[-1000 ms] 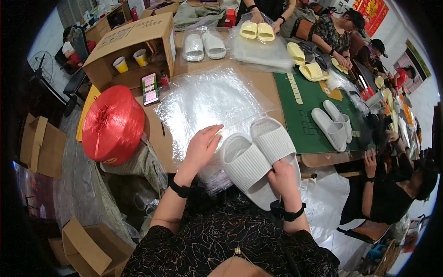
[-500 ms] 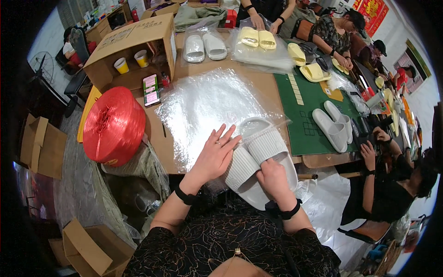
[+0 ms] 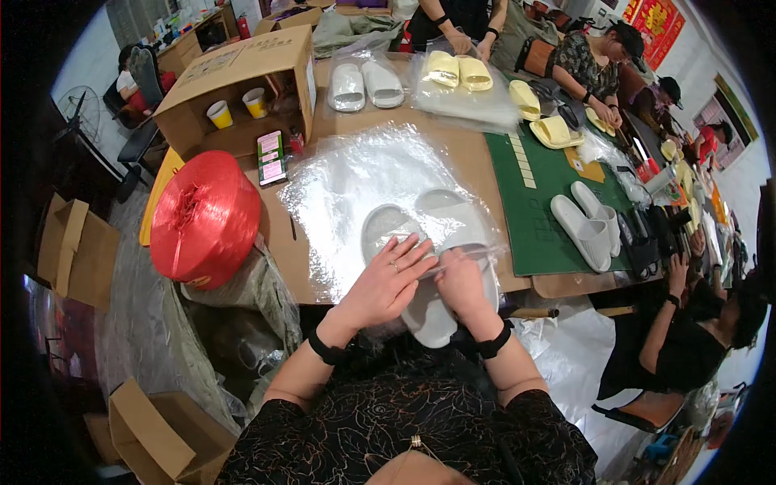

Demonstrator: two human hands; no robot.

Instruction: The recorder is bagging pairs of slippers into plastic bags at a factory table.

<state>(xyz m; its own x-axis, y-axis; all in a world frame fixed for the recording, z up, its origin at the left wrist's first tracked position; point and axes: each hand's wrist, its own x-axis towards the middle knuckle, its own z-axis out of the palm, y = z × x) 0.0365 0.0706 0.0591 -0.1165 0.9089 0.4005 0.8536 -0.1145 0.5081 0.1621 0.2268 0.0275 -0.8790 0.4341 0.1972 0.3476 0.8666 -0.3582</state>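
Smooth white slippers (image 3: 432,242) under crinkly film (image 3: 356,178)

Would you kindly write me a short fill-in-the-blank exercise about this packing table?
1. Both hands, left hand and right hand, press on a pair of white ____ under clear plastic.
2. The big spool of twine is ____ in colour.
3. The mat on the table is ____.

Missing words: slippers; red; green

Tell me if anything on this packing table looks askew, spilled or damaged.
Nothing looks spilled or damaged. One thing sits oddly: the pair of white foam slippers inside the clear plastic bag overhangs the near table edge, heels off the board, under the left hand and right hand. The big red twine spool also hangs off the table's left edge.
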